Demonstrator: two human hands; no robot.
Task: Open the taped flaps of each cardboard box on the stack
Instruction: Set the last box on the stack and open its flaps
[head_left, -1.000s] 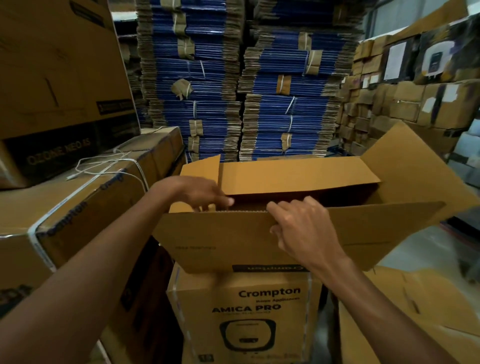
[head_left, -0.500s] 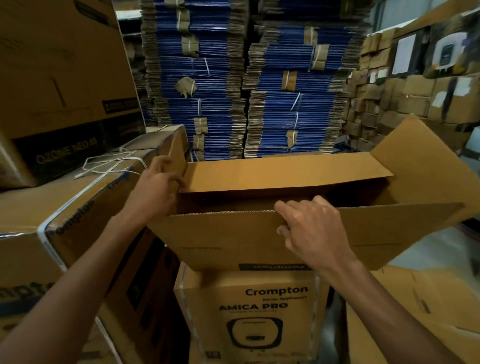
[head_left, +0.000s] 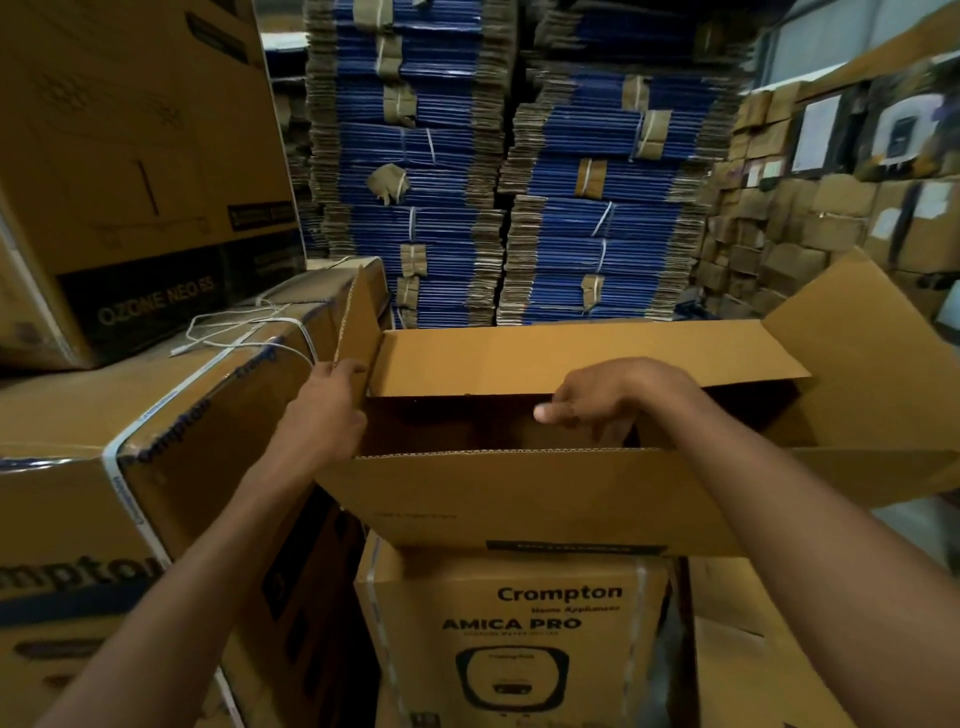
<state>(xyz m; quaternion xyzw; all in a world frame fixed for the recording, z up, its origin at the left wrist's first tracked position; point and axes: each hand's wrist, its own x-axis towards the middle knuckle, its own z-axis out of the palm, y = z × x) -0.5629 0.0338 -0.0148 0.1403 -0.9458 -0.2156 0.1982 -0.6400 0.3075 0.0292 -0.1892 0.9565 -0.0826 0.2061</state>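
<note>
Big wall of flattened blue cartons (head_left: 457, 182) at the back. In front, the open box (head_left: 519, 499) sits on top of a Crompton box (head_left: 519, 649), all its flaps up or folded out. Left hand (head_left: 327, 410) pinches the edge of the left flap (head_left: 363, 312), which stands upright. Right hand (head_left: 613, 397) hangs over the opening at the far flap (head_left: 571, 353), fingers curled down; can't tell if it's actually gripping anything.

The top cardboard box (head_left: 519, 525) sits open on the stack, plain brown, its inside dark. Its left flap (head_left: 361, 317) stands nearly upright, the far flap (head_left: 571, 358) leans in over the opening, the right flap (head_left: 872, 353) splays outward, and the near flap (head_left: 519, 483) stands up, its corrugated edge uppermost. It rests on a printed Crompton box (head_left: 519, 639).
</note>
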